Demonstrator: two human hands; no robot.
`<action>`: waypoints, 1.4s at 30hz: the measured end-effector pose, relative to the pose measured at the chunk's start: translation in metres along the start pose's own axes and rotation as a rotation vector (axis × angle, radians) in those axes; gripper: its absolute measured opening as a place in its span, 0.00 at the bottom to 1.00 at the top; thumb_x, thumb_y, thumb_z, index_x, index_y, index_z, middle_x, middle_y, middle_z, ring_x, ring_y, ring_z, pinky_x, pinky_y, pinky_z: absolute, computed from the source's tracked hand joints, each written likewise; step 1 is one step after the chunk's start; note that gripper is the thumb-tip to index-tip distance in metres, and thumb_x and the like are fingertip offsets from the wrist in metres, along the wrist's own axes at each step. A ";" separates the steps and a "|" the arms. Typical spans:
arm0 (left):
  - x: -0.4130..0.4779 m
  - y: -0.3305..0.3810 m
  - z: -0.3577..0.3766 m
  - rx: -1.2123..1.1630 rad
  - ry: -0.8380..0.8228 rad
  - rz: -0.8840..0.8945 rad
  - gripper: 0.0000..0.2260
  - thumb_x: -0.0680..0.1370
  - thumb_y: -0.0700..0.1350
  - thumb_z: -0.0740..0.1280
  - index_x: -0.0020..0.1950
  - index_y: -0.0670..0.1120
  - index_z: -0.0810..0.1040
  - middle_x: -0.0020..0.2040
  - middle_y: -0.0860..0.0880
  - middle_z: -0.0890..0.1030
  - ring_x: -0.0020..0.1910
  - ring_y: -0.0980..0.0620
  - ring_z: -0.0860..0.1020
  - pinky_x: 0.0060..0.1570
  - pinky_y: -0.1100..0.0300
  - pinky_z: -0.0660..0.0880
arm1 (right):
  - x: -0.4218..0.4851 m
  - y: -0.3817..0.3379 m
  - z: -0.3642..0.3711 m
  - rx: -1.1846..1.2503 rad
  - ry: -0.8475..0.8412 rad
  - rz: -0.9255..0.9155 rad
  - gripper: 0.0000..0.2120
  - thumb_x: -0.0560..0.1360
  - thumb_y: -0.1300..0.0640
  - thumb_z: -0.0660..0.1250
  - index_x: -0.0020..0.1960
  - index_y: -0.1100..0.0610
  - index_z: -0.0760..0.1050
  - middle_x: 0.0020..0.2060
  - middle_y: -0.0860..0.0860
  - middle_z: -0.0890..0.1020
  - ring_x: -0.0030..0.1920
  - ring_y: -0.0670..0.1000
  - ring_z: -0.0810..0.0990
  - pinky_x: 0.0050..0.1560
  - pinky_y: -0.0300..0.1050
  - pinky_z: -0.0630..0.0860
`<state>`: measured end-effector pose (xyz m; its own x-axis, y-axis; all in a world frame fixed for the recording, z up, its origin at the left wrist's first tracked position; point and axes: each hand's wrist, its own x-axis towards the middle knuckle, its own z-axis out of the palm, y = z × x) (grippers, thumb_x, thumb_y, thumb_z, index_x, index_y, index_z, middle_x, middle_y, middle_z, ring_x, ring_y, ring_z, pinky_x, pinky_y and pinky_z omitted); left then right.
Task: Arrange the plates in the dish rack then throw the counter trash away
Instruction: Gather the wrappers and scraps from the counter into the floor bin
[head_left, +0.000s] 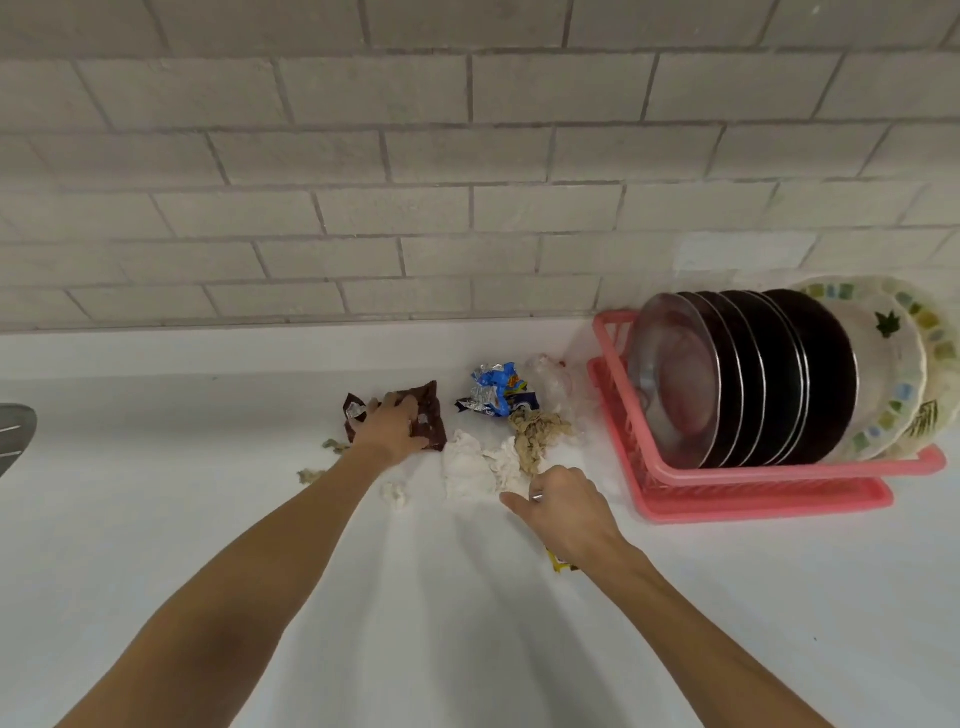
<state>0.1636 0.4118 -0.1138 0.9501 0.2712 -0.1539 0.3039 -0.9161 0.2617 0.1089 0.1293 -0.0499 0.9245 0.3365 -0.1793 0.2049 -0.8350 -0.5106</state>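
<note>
Counter (208, 519) has the rack (779, 491) at the right, plates (779, 374) upright in it. Trash (535, 436) is piled just left of that. It's light, crumply stuff, so scrunch it from the middle. Left grip (392, 428) is clamped on the brown wrapper (432, 400). Right grip (561, 506) curls at the tissue (467, 462), can't tell if it's holding.

We log a wall of pale grey brick-pattern tiles (467, 156) behind the white counter (156, 519). A grey metallic object (15, 431) sits at the left edge, cropped and unidentifiable.
</note>
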 end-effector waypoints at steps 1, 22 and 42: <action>0.001 -0.001 0.003 0.028 0.004 -0.002 0.16 0.71 0.50 0.73 0.51 0.48 0.70 0.60 0.45 0.71 0.62 0.39 0.68 0.61 0.41 0.69 | 0.000 0.003 -0.001 -0.010 0.004 0.003 0.26 0.75 0.40 0.66 0.29 0.57 0.64 0.27 0.50 0.68 0.29 0.51 0.68 0.29 0.43 0.63; -0.096 0.021 -0.051 -1.222 0.329 -0.101 0.19 0.72 0.24 0.58 0.53 0.41 0.80 0.37 0.43 0.82 0.37 0.38 0.83 0.42 0.40 0.81 | 0.003 -0.002 0.002 0.657 0.014 0.037 0.19 0.76 0.42 0.67 0.36 0.56 0.72 0.26 0.43 0.72 0.31 0.48 0.72 0.36 0.43 0.67; -0.166 0.129 0.024 -1.190 0.158 -0.187 0.11 0.76 0.49 0.59 0.53 0.49 0.78 0.47 0.49 0.83 0.47 0.54 0.83 0.46 0.57 0.79 | -0.021 -0.033 0.020 0.853 -0.108 0.095 0.32 0.67 0.31 0.69 0.66 0.44 0.71 0.56 0.44 0.79 0.56 0.45 0.78 0.54 0.38 0.72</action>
<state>0.0432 0.2420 -0.0772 0.8577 0.4793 -0.1862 0.2322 -0.0379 0.9719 0.0766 0.1582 -0.0463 0.8810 0.3572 -0.3103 -0.2233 -0.2644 -0.9382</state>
